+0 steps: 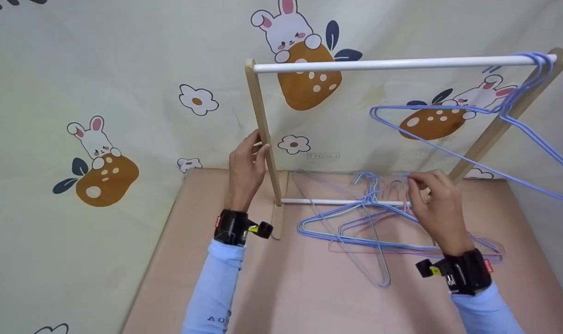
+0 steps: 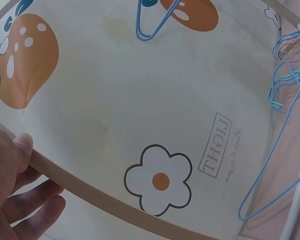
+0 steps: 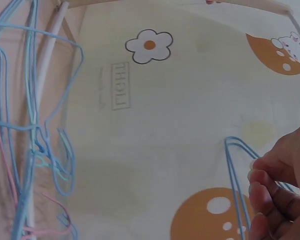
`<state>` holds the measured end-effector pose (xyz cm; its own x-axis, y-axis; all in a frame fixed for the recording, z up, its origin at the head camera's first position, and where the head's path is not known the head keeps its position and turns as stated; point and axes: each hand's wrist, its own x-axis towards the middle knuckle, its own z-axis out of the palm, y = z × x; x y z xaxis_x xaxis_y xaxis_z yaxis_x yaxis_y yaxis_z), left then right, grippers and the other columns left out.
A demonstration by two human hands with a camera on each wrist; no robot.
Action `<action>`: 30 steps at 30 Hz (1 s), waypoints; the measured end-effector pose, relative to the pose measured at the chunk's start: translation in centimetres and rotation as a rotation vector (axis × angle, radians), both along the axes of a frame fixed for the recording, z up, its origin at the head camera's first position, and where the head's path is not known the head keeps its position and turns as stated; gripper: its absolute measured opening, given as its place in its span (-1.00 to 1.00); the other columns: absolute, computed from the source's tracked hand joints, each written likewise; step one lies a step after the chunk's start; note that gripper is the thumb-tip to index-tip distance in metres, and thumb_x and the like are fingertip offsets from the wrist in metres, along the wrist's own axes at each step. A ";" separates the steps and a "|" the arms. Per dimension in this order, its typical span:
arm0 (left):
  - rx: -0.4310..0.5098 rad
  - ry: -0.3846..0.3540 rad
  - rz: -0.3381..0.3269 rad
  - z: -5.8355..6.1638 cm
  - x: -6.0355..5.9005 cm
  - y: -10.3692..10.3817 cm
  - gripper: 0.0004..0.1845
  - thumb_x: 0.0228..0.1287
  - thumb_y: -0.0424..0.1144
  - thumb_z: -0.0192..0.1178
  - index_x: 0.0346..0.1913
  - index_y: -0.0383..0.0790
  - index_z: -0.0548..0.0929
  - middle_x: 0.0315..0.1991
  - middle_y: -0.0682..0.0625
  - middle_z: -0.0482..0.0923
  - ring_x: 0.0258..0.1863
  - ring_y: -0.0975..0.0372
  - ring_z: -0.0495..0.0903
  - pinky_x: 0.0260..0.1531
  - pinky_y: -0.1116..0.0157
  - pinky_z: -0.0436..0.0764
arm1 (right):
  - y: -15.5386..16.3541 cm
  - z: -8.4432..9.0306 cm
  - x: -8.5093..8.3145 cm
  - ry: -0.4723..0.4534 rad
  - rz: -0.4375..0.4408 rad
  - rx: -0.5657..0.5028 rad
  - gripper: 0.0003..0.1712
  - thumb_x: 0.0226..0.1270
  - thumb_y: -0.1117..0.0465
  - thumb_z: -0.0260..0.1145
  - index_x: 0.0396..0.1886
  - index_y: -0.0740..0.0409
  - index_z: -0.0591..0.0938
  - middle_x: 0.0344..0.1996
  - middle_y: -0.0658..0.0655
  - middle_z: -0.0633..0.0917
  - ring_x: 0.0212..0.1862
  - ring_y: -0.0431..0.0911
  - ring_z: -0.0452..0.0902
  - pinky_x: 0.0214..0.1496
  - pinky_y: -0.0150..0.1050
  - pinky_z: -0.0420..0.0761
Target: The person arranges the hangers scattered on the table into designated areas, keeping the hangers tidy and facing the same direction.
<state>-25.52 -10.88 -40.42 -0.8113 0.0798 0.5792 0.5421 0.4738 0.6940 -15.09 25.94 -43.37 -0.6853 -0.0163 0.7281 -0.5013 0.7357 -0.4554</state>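
A: Left hand [image 1: 246,160] wrapped round rack post [image 1: 262,134]. Right hand [image 1: 432,195] pinching one hanger from pile [image 1: 355,227] on surface [image 1: 286,287].
B: Light, thin wire, springy, tangle-prone. Best taken at hook.

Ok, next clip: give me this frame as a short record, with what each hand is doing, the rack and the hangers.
left hand: left hand grips the rack's left post
right hand: right hand with fingers pinching at the hooks of the hanger pile
rack: wooden uprights, white top rail, white lower bar
hung hangers: blue hangers at the rail's right end
pile: blue and pink wire hangers on the floor across the lower bar
backdrop: rabbit-print sheet
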 end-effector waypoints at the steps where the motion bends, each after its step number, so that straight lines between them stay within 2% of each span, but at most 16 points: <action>1: 0.001 -0.002 -0.002 0.0 0.0 0.0 -0.63 0.37 -0.29 0.06 0.20 -0.25 0.46 0.01 -0.08 0.54 -0.07 0.24 0.58 -0.16 0.45 0.57 | -0.1 -0.7 -0.2 -0.032 0.003 0.004 -0.86 0.18 0.43 0.28 -0.26 0.25 0.67 -0.39 0.07 0.57 -0.36 -0.11 0.46 -0.39 -0.34 0.34; 7: 0.001 -0.003 0.004 -0.1 0.1 -0.1 -0.62 0.36 -0.28 0.07 0.21 -0.26 0.46 0.01 -0.08 0.54 -0.08 0.23 0.58 -0.17 0.41 0.59 | -1.2 -4.5 -0.9 -0.183 0.036 0.017 -0.92 0.19 0.40 0.29 -0.30 0.25 0.65 -0.38 0.05 0.60 -0.38 -0.13 0.49 -0.38 -0.33 0.45; 13: 0.001 0.008 -0.001 -0.1 -0.2 -0.1 -0.61 0.37 -0.25 0.06 0.22 -0.27 0.45 0.01 -0.10 0.54 -0.07 0.20 0.58 -0.16 0.43 0.58 | -2.1 -7.4 -1.4 -0.300 0.024 0.029 -0.89 0.15 0.40 0.33 -0.30 0.30 0.63 -0.38 0.13 0.60 -0.37 -0.05 0.52 -0.36 -0.17 0.55; 23: 0.020 -0.005 -0.015 0.0 0.0 -0.2 -0.61 0.37 -0.27 0.06 0.22 -0.26 0.44 0.01 -0.10 0.54 -0.07 0.19 0.58 -0.16 0.39 0.59 | -3.0 -10.5 -1.8 -0.443 -0.001 0.025 -0.79 0.14 0.33 0.37 -0.24 0.34 0.61 -0.40 0.15 0.56 -0.36 -0.02 0.49 -0.32 -0.13 0.57; 30: 0.020 -0.013 -0.016 0.1 -0.1 -0.1 -0.62 0.37 -0.28 0.06 0.21 -0.26 0.45 0.00 -0.09 0.54 -0.07 0.21 0.58 -0.16 0.40 0.59 | -3.1 -12.3 -2.0 -0.510 -0.044 0.018 -0.76 0.15 0.29 0.37 -0.24 0.36 0.60 -0.46 0.13 0.52 -0.42 -0.02 0.46 -0.41 -0.12 0.52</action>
